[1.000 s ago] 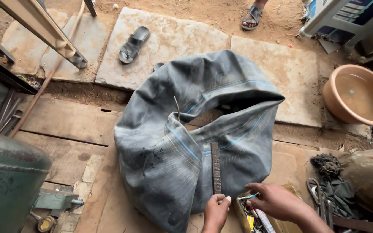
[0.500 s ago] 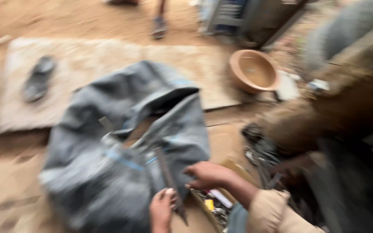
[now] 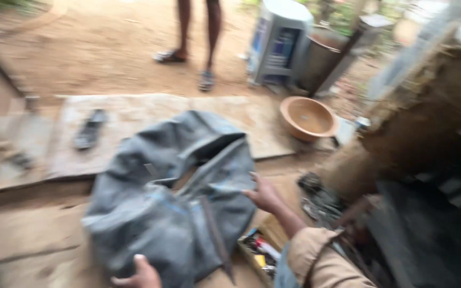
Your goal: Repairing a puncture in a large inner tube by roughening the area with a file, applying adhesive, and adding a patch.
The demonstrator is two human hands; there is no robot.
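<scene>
A: Where's the inner tube (image 3: 172, 213) sitting?

B: Lying crumpled on the wooden floor (image 3: 22, 234), a flat metal strip (image 3: 217, 240) lying across it.

A: Hands?

B: Right hand (image 3: 265, 194) is resting on the tube's right edge, fingers spread open. Left hand (image 3: 140, 274) is pressing its lower edge; frame's blurry, fingers probably curled, can't tell if they're gripping.

A: Nearby?

B: Terracotta bowl (image 3: 308, 117), sandal (image 3: 89, 128), someone's legs (image 3: 198, 37) standing behind.

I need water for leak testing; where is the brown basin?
In the head view, the brown basin sits upper right on the stone slab's edge, beyond the grey inner tube.
</scene>
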